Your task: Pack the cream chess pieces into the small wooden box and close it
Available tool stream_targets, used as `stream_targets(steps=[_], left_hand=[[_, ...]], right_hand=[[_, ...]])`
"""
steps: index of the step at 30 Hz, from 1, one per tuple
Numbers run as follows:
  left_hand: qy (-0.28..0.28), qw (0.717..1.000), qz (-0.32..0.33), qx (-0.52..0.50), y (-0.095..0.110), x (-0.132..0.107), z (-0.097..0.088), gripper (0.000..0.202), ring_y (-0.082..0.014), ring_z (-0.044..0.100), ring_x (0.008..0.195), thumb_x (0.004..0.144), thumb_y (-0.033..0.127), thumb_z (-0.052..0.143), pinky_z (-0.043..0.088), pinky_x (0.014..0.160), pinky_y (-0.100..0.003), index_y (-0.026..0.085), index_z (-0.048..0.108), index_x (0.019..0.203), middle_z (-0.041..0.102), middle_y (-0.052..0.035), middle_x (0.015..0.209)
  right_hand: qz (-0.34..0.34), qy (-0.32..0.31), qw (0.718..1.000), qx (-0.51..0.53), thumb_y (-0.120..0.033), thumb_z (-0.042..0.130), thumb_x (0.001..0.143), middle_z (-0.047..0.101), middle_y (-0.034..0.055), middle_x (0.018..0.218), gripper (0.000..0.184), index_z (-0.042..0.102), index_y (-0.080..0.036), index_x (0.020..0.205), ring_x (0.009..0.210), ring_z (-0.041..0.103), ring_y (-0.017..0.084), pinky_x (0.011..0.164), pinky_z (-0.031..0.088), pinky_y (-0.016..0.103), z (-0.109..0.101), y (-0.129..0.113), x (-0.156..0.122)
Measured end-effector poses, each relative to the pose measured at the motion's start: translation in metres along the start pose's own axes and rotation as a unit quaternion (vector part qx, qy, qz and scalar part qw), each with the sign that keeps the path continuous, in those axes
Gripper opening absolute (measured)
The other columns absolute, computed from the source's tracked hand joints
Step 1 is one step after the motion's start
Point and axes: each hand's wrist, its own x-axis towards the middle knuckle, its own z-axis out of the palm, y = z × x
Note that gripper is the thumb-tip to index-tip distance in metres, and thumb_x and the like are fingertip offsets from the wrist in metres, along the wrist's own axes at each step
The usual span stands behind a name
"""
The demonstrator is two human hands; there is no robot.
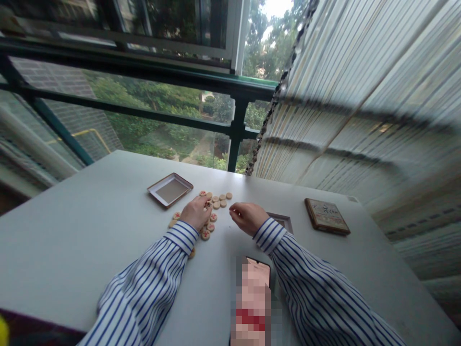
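Note:
My left hand (195,212) is over a loose group of round wooden Chinese chess pieces (205,234), its fingers closed on one piece (208,205) with a dark character. Several pieces have red characters facing up; a few plain-looking ones (223,197) lie just beyond my fingertips. Part of the group is hidden under my hand and wrist. To the right, my right hand (248,217) hovers above or rests on the table with its fingers curled together; whatever they may hold is hidden. Behind that wrist, a shallow tray (286,221) shows only in part.
An open shallow box part (170,189) lies at the left on the white table (108,216). A closed patterned box (327,216) rests at the right. Between my forearms is a phone (259,271), mostly blurred out. Window railings and a striped curtain (342,96) border the table.

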Motion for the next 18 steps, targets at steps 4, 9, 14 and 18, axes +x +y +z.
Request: stream_targets(steps=[4, 9, 14, 18], left_hand=[[0.041, 0.998, 0.026, -0.044, 0.004, -0.001, -0.003, 0.027, -0.0181, 0.058, 0.077, 0.074, 0.023, 0.052, 0.046, 0.072, -0.029, 0.016, 0.058, 0.099, 0.061, -0.0066, 0.085], [0.07, 0.994, 0.052, -0.072, 0.014, -0.005, -0.006, 0.025, -0.017, 0.057, 0.077, 0.072, 0.02, 0.053, 0.047, 0.073, -0.03, 0.017, 0.056, 0.097, 0.059, -0.0049, 0.085], [0.074, 0.987, 0.07, -0.122, 0.023, -0.007, -0.008, 0.025, -0.0165, 0.056, 0.077, 0.071, 0.017, 0.054, 0.048, 0.075, -0.032, 0.014, 0.056, 0.096, 0.059, -0.0066, 0.087], [0.071, 0.984, 0.067, -0.149, 0.031, -0.008, -0.012, 0.025, -0.0159, 0.057, 0.076, 0.071, 0.018, 0.054, 0.049, 0.074, -0.03, 0.014, 0.057, 0.095, 0.059, -0.0067, 0.087]], right_hand=[[0.004, 0.015, 1.0, 0.01, -0.031, 0.041, 0.083, 0.067, 0.0006, 0.084, 0.024, 0.062, -0.024, 0.092, 0.073, 0.06, 0.013, 0.062, 0.037, 0.022, -0.004, 0.001, -0.003], [0.008, 0.037, 0.999, 0.027, -0.031, 0.041, 0.083, 0.067, 0.0007, 0.082, 0.024, 0.062, -0.023, 0.093, 0.071, 0.059, 0.012, 0.061, 0.037, 0.022, -0.01, 0.005, -0.009], [0.014, 0.052, 0.998, 0.044, -0.031, 0.043, 0.083, 0.067, 0.0013, 0.079, 0.024, 0.063, -0.021, 0.093, 0.068, 0.058, 0.012, 0.061, 0.038, 0.022, -0.015, 0.011, -0.019], [0.015, 0.062, 0.997, 0.052, -0.031, 0.043, 0.083, 0.067, 0.0014, 0.078, 0.024, 0.063, -0.021, 0.093, 0.067, 0.058, 0.012, 0.062, 0.039, 0.022, -0.02, 0.016, -0.027]])
